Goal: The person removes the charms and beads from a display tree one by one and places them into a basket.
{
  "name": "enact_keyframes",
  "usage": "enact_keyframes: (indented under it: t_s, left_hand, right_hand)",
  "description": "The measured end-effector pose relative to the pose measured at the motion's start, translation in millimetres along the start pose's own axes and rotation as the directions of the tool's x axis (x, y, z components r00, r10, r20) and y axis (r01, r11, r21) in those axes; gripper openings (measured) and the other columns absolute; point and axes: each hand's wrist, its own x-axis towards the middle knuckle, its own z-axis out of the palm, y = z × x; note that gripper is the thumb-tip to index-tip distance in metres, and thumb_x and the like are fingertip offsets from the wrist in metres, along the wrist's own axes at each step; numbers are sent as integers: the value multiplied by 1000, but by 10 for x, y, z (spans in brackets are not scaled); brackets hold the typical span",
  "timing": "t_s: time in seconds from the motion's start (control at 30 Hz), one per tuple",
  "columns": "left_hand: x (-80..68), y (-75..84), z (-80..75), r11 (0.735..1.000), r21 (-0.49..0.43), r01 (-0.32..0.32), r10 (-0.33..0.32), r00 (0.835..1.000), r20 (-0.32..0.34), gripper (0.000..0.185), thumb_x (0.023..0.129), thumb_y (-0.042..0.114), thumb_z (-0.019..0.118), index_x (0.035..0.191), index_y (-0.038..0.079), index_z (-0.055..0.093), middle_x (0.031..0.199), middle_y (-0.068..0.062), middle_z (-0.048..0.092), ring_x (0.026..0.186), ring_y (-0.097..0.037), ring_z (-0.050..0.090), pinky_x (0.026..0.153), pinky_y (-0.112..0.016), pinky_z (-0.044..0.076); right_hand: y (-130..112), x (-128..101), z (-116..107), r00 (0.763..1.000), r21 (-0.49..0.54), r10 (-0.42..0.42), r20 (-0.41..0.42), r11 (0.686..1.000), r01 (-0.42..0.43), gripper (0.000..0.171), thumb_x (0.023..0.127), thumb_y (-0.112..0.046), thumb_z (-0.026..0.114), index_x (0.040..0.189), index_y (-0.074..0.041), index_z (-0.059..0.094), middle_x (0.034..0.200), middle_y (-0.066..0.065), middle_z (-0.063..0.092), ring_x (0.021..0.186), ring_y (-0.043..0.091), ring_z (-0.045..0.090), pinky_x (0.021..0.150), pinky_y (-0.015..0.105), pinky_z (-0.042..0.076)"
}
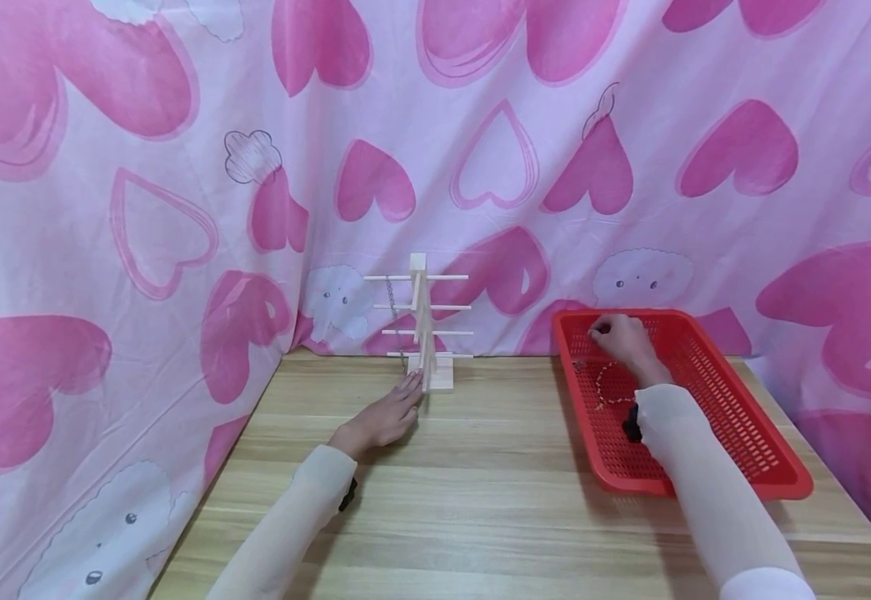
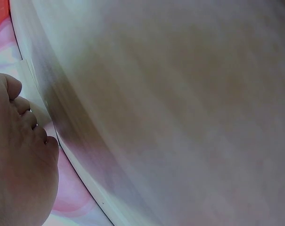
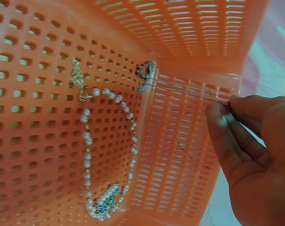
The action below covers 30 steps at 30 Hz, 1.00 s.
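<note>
Wooden bench [image 1: 495, 467] carries a red basket [image 1: 743, 417] and a peg stand [image 1: 426, 325]. Step in hand: right hand [image 3: 255, 150] pinches a thin chain necklace [image 3: 189, 88] inside the basket; left hand [image 1: 390, 412], fingers straight, steadies the stand's base. Lifting it calls for clearing the pearl necklace [image 3: 109, 155].

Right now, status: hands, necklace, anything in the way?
Left hand flat on table, fingertips at wooden rack base. Right hand in red basket, pinching thin chain necklace. Pearl necklace lies beside it, apart.
</note>
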Motion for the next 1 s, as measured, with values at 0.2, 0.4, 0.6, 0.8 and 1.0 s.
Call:
enact_keyframes:
  t_s: [0.2,0.4,0.6,0.8,1.0]
  left_hand:
    - [10,-5,3,1000,-2,-4,4,1000,-5,60,115,27,28,169,2,19,180,-13,3,168,-35,7,136,-47,19]
    - [16,-16,18,1000,-5,-4,4,1000,-11,60,115,27,28,169,1,20,180,-13,5,168,-35,7,136,-48,20]
    - [12,-18,17,1000,8,-4,4,1000,2,60,115,27,27,169,1,17,180,-13,2,168,-34,5,137,-46,17]
    - [8,-9,15,1000,12,-14,14,1000,-8,60,115,25,27,169,0,18,180,-13,3,168,-34,6,137,-46,18]
    - [-8,-2,9,1000,13,-15,15,1000,-12,60,115,25,27,169,0,18,180,-14,3,168,-36,7,136,-47,19]
  right_hand:
    - [7,-14,73,999,-13,6,35,1000,-6,34,105,-11,60,135,5,67,122,28,67,106,40,61,96,54,58]
    - [5,-31,112,999,-24,-19,28,1000,20,32,105,-9,60,131,7,69,118,29,69,102,39,62,94,55,59]
    - [1,-55,111,999,-6,12,37,1000,-12,33,105,-10,61,134,5,68,120,28,69,103,40,63,97,55,60]
    - [-6,-71,84,999,2,6,40,1000,-6,34,105,-11,62,135,4,68,120,27,68,103,40,63,95,53,61]
    - [-87,-58,51,1000,24,-3,18,1000,3,34,104,-12,64,136,1,69,122,24,68,104,38,63,93,48,62]
